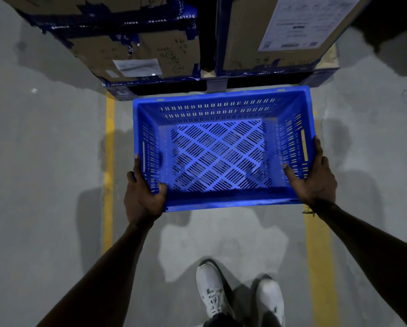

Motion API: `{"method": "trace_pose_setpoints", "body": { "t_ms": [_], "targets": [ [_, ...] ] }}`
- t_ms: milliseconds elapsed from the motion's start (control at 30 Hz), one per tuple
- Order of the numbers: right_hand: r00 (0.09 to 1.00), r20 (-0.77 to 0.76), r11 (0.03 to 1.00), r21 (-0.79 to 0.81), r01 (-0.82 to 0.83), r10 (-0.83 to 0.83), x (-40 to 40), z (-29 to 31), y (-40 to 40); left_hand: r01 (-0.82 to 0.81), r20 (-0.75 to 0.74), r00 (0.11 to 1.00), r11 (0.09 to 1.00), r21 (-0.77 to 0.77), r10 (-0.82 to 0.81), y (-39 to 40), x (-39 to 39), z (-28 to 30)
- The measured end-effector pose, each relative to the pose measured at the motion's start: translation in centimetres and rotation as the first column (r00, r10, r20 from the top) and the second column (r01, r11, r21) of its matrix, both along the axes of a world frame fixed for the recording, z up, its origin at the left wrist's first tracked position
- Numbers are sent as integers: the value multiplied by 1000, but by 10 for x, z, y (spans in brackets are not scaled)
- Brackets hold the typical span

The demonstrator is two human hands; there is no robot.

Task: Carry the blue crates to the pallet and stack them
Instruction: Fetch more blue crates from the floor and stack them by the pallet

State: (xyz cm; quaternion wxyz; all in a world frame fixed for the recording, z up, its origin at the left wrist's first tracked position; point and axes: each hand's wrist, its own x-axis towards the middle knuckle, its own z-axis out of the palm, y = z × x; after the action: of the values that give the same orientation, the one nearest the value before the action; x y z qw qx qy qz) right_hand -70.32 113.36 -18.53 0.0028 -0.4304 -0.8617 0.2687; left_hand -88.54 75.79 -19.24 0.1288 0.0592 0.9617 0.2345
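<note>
Head view looks straight down at your two hands holding one blue crate (222, 147) in the middle of the frame. Your left hand (143, 195) grips the crate's lower-left corner, thumb hooked over the rim inside and the fingers (136, 167) wrapped against the outer wall. Your right hand (314, 177) grips the lower-right corner the same way, thumb inside against the slotted wall, fingers (318, 149) pressed along the outside. Both grips are closed firmly on the crate. The crate is empty, its lattice bottom showing, and its long side runs left to right.

Just above the crate in the frame sits the pallet (320, 77), its blue edge almost touching the crate's far rim. Two cardboard boxes stand on it: one at upper left (136, 48) with dark blue tape, one at upper right (268, 31) bearing a white label. Yellow floor lines (109, 161) run down either side of you on the grey floor (44, 161). Your white shoes (213, 291) show at the bottom centre.
</note>
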Motion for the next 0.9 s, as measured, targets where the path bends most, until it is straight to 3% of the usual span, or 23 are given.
{"method": "trace_pose_setpoints", "body": {
  "t_ms": [300,433,567,633,700,800,900],
  "targets": [
    [1000,10,1000,-9,-19,19,1,-3,4,18,-18,1000,1000,10,-18,-1,-1,-1],
    [996,37,994,-71,-81,83,5,-1,11,92,75,993,995,-30,-89,-6,-2,2],
    [945,264,981,-58,-186,195,5,10,21,85,256,965,990,-114,-54,-6,-7,17],
    [892,400,976,-27,-217,210,4,26,20,29,351,936,992,-126,17,0,-1,37],
    [867,441,970,-38,-242,234,6,53,15,8,410,911,990,-138,49,5,10,70],
    [869,403,957,-121,-262,289,16,105,4,118,457,889,980,-163,-31,9,27,130],
    [897,306,947,-145,-286,318,30,172,-4,237,365,913,965,-110,-183,15,47,196]
  ]
}}
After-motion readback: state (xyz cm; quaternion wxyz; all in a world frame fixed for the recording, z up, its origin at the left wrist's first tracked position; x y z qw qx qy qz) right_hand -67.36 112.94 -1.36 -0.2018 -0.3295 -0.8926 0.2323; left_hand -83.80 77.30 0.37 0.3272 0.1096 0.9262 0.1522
